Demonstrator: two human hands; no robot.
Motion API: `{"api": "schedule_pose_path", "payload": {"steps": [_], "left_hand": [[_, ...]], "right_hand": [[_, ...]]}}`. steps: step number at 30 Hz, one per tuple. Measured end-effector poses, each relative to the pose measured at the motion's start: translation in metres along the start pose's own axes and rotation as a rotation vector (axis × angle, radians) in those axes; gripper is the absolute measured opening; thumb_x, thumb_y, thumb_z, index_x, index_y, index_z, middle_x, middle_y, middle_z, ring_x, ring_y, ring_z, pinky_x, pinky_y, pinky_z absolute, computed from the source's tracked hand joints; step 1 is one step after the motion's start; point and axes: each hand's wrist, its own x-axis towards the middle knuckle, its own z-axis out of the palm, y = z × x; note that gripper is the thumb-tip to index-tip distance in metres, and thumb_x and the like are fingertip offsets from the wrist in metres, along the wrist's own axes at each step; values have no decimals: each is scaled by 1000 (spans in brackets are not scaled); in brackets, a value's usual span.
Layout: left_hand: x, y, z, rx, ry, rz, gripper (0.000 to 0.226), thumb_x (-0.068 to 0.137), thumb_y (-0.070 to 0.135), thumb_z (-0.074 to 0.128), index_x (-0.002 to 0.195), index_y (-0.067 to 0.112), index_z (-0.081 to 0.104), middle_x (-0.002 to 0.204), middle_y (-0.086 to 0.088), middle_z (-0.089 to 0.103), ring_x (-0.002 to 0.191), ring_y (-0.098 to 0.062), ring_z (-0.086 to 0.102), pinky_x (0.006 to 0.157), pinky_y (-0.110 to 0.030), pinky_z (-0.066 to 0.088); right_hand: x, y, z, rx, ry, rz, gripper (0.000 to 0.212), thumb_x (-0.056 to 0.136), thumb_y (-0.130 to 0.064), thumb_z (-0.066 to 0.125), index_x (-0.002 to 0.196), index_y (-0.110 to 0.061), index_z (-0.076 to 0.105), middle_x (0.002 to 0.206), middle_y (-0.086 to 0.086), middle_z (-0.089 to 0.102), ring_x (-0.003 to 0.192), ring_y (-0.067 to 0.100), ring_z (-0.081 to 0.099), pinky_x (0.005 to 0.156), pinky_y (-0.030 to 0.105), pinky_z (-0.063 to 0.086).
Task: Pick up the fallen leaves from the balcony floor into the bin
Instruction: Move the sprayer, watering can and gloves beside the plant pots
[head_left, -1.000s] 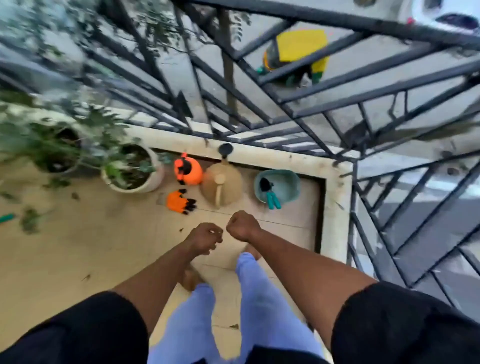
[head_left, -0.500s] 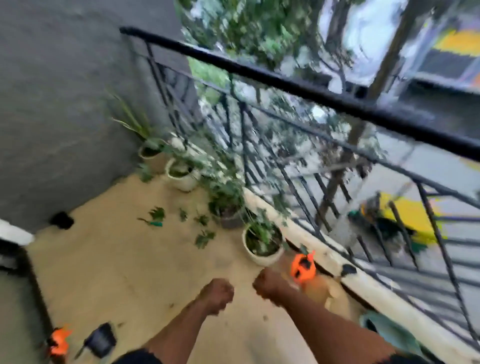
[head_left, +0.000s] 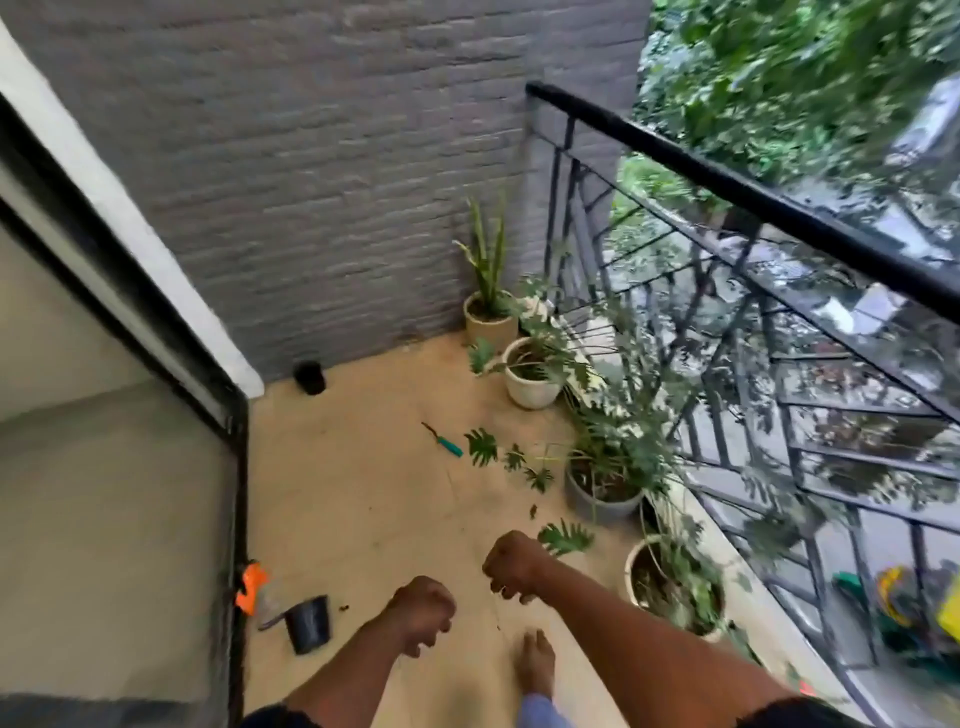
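Several green fallen leaves lie on the tan balcony floor: a large one (head_left: 481, 446), smaller ones (head_left: 537, 477) beside it, and another (head_left: 565, 538) just beyond my right hand. My left hand (head_left: 422, 613) and my right hand (head_left: 511, 566) are held out in front of me, both curled into fists that hold nothing. A small black pot (head_left: 308, 622) stands on the floor to the left of my left hand. A second black pot (head_left: 309, 376) sits far off by the wall.
White and grey plant pots (head_left: 530, 387) (head_left: 602, 499) (head_left: 675, 587) line the black railing (head_left: 727, 176) on the right. A teal-handled tool (head_left: 444, 441) lies on the floor. An orange object (head_left: 249, 584) sits by the door frame at left. My bare foot (head_left: 535, 662) is below.
The view has swung left from the balcony's corner to its far end with the grey wall. Both fists stay held out in front, holding nothing.
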Motion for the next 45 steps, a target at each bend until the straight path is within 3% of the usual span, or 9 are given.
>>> {"api": "schedule_pose_path", "payload": {"steps": [5, 10, 14, 23, 30, 34, 36, 40, 45], "left_hand": [[26, 20, -61, -45, 49, -11, 14, 96, 26, 53, 98, 23, 67, 99, 0, 70, 72, -17, 58, 61, -22, 44], [53, 40, -117, -143, 123, -32, 18, 96, 22, 51, 104, 22, 67, 109, -4, 72, 80, -17, 60, 65, -25, 45], [82, 48, -153, -238, 150, -34, 16, 96, 25, 54, 98, 22, 69, 105, -6, 74, 76, -18, 61, 63, -25, 45], [175, 47, -255, -220, 17, -89, 64, 62, 37, 51, 115, 7, 69, 112, -22, 73, 73, -26, 59, 52, -25, 39], [273, 65, -355, -200, -35, -120, 56, 57, 34, 52, 106, 15, 73, 104, -13, 75, 97, -33, 72, 63, -28, 48], [360, 64, -391, -190, -33, -124, 42, 56, 38, 55, 93, 26, 71, 105, -9, 75, 101, -30, 71, 70, -33, 55], [404, 64, -397, -148, -32, -111, 35, 62, 42, 55, 91, 30, 70, 107, -3, 75, 101, -25, 70, 81, -30, 55], [501, 60, -388, -20, -17, -35, 35, 92, 34, 61, 126, 27, 65, 133, 0, 66, 121, -23, 61, 98, -28, 48], [660, 27, -340, 91, 18, 0, 64, 91, 38, 69, 149, 23, 47, 150, -4, 52, 132, -25, 53, 106, -31, 45]], "right_hand": [[66, -47, -35, 14, -29, -5, 23, 92, -11, 55, 107, -2, 70, 73, 9, 66, 49, 16, 54, 51, 25, 45], [121, -105, -77, -63, -96, 3, 3, 93, -13, 62, 91, -11, 62, 85, 13, 67, 55, 18, 57, 51, 24, 45], [172, -151, -100, -225, -258, -55, 20, 98, -1, 53, 79, -7, 55, 78, 18, 71, 72, 30, 64, 72, 39, 54], [279, -234, -112, -114, -192, -22, 11, 96, -11, 60, 85, -12, 60, 70, 4, 61, 52, 12, 53, 44, 19, 37], [355, -277, -135, -42, -120, 93, 10, 95, -3, 56, 86, -6, 61, 79, 12, 67, 54, 12, 60, 44, 16, 41], [430, -280, -142, -61, -47, 127, 19, 91, -18, 62, 107, -8, 65, 112, 18, 71, 89, 25, 60, 72, 30, 51], [467, -275, -143, -67, -15, 141, 17, 90, -19, 65, 105, -11, 67, 102, 11, 71, 95, 29, 67, 85, 35, 54], [559, -259, -139, -138, -6, 158, 20, 91, -19, 61, 108, -13, 68, 104, 7, 70, 100, 29, 66, 80, 28, 48], [730, -192, -104, -239, -36, 181, 34, 91, -29, 63, 124, -23, 59, 113, 8, 72, 100, 27, 67, 82, 28, 51]]}}
